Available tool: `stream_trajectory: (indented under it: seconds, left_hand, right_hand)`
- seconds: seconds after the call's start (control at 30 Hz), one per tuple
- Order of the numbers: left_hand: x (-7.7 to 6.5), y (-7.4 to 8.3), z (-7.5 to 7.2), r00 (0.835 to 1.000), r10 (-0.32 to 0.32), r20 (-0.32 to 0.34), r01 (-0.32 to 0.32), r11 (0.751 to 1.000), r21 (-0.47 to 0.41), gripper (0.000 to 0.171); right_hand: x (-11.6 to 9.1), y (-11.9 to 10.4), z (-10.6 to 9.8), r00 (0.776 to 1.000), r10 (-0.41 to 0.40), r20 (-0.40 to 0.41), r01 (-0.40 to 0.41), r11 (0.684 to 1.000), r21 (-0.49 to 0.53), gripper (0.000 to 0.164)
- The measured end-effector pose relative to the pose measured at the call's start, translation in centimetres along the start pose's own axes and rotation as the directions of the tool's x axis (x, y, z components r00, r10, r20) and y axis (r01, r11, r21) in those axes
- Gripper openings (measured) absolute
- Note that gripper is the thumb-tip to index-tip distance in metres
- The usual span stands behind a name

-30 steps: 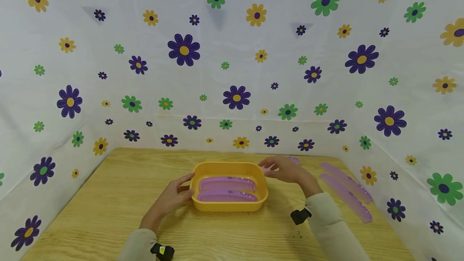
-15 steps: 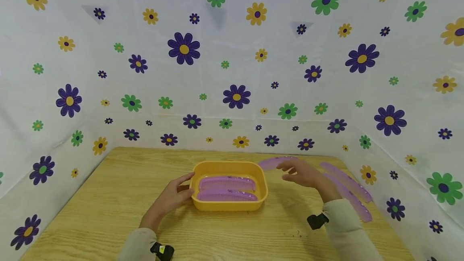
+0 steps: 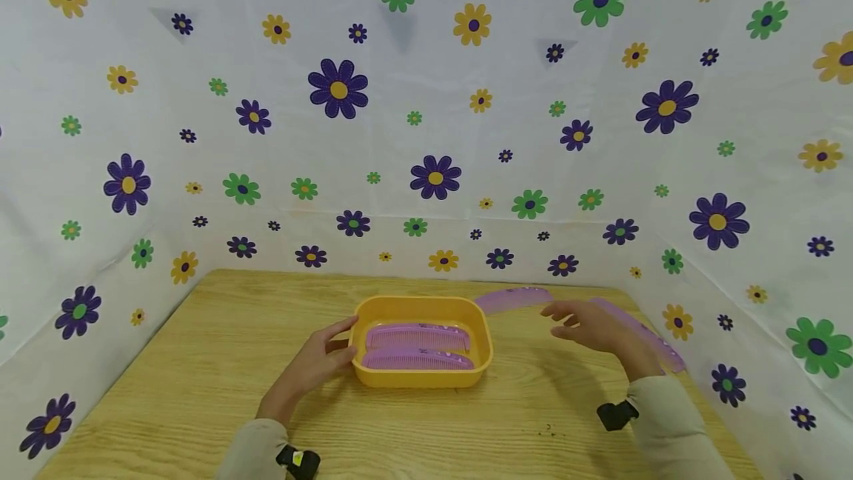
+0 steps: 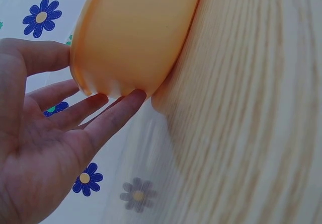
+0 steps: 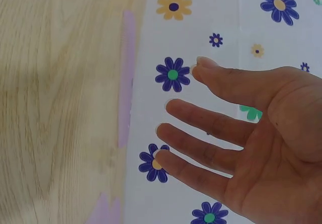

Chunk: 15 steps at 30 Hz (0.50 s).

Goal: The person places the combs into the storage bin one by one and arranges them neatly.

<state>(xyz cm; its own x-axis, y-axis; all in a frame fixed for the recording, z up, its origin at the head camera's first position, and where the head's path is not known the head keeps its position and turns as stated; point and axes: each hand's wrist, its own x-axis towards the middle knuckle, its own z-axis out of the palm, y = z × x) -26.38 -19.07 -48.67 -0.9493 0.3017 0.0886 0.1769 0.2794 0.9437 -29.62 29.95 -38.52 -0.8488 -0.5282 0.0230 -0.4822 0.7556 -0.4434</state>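
In the head view two purple combs (image 3: 417,337) lie side by side inside a yellow plastic tub (image 3: 420,380). My left hand (image 3: 312,365) touches the tub's left end; in the left wrist view its extended fingertips (image 4: 137,96) and thumb meet the tub's outer wall. To the right of the tub, my right hand (image 3: 586,323) is over the table with nothing in it, its fingers spread and relaxed in the right wrist view. Another purple comb (image 3: 513,298) lies at the back of the table, just left of that hand's fingertips.
More purple combs (image 3: 649,335) lie along the table's right edge, partly hidden by my right arm. White flowered cloth (image 3: 433,132) rises behind and on both sides of the wooden table (image 3: 426,435). Dark specks mark the table at front right.
My right hand has drawn away from the tub's right end and the back comb, moving right and uncovering that comb. My left hand and the tub have stayed put.
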Motion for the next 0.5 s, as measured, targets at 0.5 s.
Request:
stream_trajectory:
  seconds: [0.5]
  left_hand:
    - [0.0,-0.2,-0.1,1.000,-0.007,-0.003,0.007,1.000,0.022,0.062]
  right_hand:
    - [-1.8,2.8,-0.8,0.997,0.026,-0.071,-0.024,0.999,0.028,0.033]
